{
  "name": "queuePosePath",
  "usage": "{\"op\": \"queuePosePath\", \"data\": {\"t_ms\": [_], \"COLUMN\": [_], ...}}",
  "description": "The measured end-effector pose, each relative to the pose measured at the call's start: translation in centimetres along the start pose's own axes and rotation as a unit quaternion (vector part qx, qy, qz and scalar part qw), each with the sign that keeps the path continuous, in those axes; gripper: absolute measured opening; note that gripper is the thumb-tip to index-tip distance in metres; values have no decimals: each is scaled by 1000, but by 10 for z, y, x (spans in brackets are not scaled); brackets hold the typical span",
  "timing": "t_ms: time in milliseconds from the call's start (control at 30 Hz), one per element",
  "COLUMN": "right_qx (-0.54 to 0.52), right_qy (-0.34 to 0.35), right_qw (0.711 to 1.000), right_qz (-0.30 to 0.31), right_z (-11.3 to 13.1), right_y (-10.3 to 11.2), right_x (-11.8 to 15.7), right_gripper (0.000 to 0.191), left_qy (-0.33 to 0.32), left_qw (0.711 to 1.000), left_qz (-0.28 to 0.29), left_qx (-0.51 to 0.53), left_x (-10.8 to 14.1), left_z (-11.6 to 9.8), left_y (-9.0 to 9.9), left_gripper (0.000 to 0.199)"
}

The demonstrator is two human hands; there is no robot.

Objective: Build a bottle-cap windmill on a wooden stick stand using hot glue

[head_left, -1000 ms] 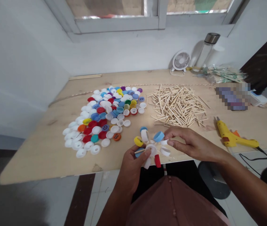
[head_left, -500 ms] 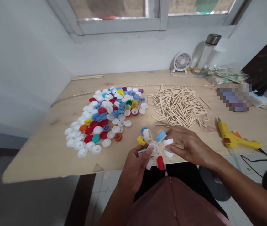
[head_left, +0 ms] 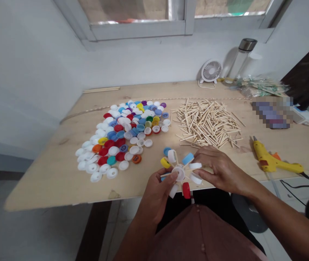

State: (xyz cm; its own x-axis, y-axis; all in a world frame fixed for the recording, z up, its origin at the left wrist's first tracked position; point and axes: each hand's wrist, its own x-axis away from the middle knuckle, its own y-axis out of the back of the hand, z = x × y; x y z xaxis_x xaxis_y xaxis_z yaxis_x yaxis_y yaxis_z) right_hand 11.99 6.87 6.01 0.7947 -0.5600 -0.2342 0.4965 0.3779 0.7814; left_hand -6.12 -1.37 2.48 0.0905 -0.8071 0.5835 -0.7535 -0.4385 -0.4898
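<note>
Craft workspace with glue gun (head_left: 269, 161)

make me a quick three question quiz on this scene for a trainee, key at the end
1. Multiple choice. Seen from the camera, where is the stick pile from the cap pile?
A) To its left
B) To its right
C) On top of it

2. True or false: the glue gun lies on the table.

3. Fill in: the left hand holds a piece whose middle cap is ____ in colour.

Key: 1 B; 2 True; 3 white.
</note>
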Motion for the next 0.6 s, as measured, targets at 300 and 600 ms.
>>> {"op": "queuePosePath", "data": {"t_ms": [300,600], "right_qx": [-2,-54], "right_qy": [4,-67], "right_qw": [1000,988], "right_qz": [0,-130], "right_z": [-2,-5], "right_y": [-1,2], "right_x": [1,17], "right_gripper": [12,23], "left_qy": [8,-70], "left_qw": [1000,995], "left_qz": [-16,-11], "left_qx": [-5,-70], "left_x": [-1,-5], "left_z": [0,-2], "left_y": [0,7], "left_gripper": [50,45]}}
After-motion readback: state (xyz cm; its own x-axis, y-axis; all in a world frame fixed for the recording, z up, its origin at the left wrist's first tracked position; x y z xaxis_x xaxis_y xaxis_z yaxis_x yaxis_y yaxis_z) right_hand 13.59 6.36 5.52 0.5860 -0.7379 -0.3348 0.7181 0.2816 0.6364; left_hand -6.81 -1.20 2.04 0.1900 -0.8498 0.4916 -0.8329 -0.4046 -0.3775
